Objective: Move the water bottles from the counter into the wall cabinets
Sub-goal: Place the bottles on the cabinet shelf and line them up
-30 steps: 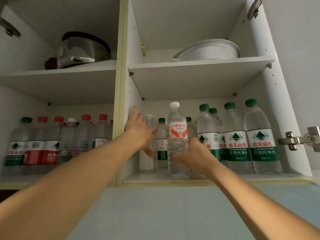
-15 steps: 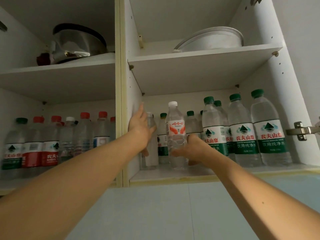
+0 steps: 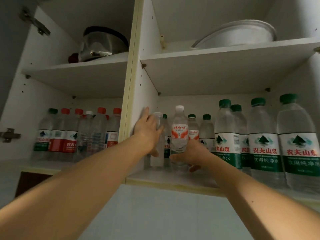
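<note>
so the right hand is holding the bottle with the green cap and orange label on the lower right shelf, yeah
Not quite. The head view shows the cap of that bottle is white, not green; the green caps belong to the bottles beside and behind it. The rest holds: the right hand grips it low down, its label is orange, and it stands on the lower right shelf.

White wall cabinet, 2 bays w/ shelves. Lower right shelf [image 3: 173,179]: green-capped bottles [image 3: 265,146] in a row, a white-capped bottle w/ red-orange label [image 3: 179,135], a plain clear bottle [image 3: 158,153] by the divider. Lower left shelf [image 3: 43,164]: red-capped bottles [image 3: 69,135], one green cap. Upper left shelf [image 3: 83,66]: steel pot [image 3: 102,44]. Upper right shelf [image 3: 225,54]: pale basin [image 3: 235,34].
</note>
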Demonstrator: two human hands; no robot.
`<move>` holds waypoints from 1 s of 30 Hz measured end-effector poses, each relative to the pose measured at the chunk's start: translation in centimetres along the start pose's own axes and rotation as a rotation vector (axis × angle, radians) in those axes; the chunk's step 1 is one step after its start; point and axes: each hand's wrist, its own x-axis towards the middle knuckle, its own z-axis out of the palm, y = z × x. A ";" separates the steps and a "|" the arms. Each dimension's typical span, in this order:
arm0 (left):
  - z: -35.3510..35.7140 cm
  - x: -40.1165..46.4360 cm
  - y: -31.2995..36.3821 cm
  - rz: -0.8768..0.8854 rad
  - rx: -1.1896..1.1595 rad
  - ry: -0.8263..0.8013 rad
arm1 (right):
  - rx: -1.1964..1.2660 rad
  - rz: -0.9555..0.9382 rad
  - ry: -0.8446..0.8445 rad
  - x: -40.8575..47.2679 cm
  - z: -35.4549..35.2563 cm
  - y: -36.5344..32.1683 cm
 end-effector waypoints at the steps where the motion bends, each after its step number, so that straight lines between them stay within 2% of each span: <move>1: 0.1 0.0 0.1 0.000 -0.011 0.001 | 0.009 0.004 -0.014 0.1 0.0 0.0; 8: 0.4 -0.5 -0.2 0.016 -0.037 0.061 | 0.038 0.057 -0.126 0.7 -0.7 -0.4; 12: 0.8 -1.0 -0.3 0.043 -0.034 0.143 | -0.003 0.067 -0.115 1.2 0.0 -1.0; 19: 0.5 -1.2 -0.5 0.048 -0.017 0.166 | -0.083 0.096 -0.089 2.6 0.8 -2.1; 23: 0.3 -1.2 -0.3 -0.018 0.033 0.145 | -0.111 0.102 -0.051 3.0 1.0 -1.8; 30: 0.7 -1.1 -0.2 0.003 0.067 0.126 | -0.051 0.086 -0.055 2.8 1.1 -1.4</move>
